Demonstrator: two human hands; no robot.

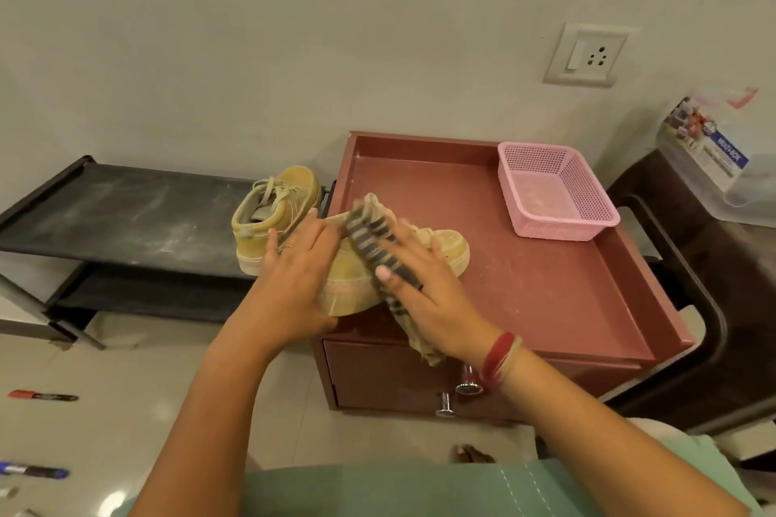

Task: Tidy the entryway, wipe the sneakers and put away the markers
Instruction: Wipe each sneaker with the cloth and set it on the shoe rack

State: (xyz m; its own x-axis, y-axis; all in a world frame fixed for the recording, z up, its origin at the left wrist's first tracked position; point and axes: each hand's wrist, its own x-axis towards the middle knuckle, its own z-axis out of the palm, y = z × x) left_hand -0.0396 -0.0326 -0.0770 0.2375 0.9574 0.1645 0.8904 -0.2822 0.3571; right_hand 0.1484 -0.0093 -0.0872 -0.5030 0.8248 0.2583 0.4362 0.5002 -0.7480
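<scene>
A yellow sneaker (451, 250) lies on its side on the front left corner of the maroon cabinet top (546, 277). My left hand (294, 277) clasps its sole end. My right hand (424, 298) presses a striped dark-and-cream cloth (369, 237) flat across the shoe's upper. The second yellow sneaker (273, 214) stands upright on the black shoe rack (126, 214), just behind my left hand. A red marker (42, 395) and a blue marker (35, 470) lie on the floor at the lower left.
An empty pink mesh basket (554, 191) sits at the cabinet's back right. The cabinet has a drawer with chrome knobs (468, 382). A dark chair (693, 264) with a plastic box stands to the right. A wall socket (588, 55) is above.
</scene>
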